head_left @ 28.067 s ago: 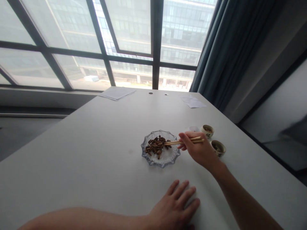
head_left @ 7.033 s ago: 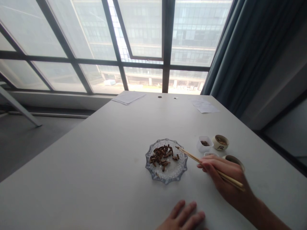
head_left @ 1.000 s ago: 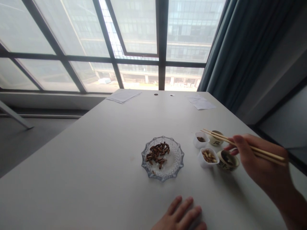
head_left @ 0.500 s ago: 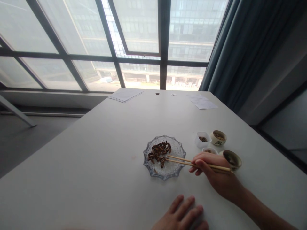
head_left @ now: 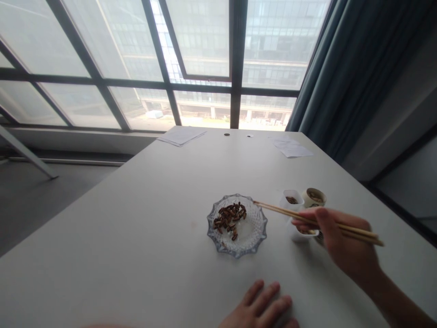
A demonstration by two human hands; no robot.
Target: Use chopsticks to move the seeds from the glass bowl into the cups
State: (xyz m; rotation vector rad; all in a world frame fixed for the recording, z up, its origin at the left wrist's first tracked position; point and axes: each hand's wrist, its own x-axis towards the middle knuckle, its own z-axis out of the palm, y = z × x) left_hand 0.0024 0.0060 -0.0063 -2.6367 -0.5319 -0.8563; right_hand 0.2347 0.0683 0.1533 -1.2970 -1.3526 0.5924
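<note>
In my right hand (head_left: 344, 237) is a pair of wooden chopsticks (head_left: 280, 210), their tips close together by the upper right rim of a scalloped clear glass dish (head_left: 252, 234). Whether the tips pinch a seed is too small to tell. Dark brown, elongated seeds (head_left: 228, 217) lie piled on the dish's left half. My left hand (head_left: 261, 307) rests on the table below the dish, fingers stretched out and holding nothing. Beneath my right hand's fingers stands a white plastic cup (head_left: 302, 235), partly covered, and a second ceramic cup behind the hand is almost wholly hidden.
Another white plastic cup (head_left: 292, 199) with some dark contents stands beside a cream ceramic cup (head_left: 314, 197), right of the dish. Paper sheets (head_left: 182, 135) lie at the white table's (head_left: 136, 228) far left, more sheets (head_left: 292, 148) at the far right. Windows and a curtain (head_left: 337, 64) lie beyond.
My right hand has moved right with the chopsticks, whose tips left the seed pile and rose to the dish's upper right rim. My left hand stays put. The view has shifted slightly.
</note>
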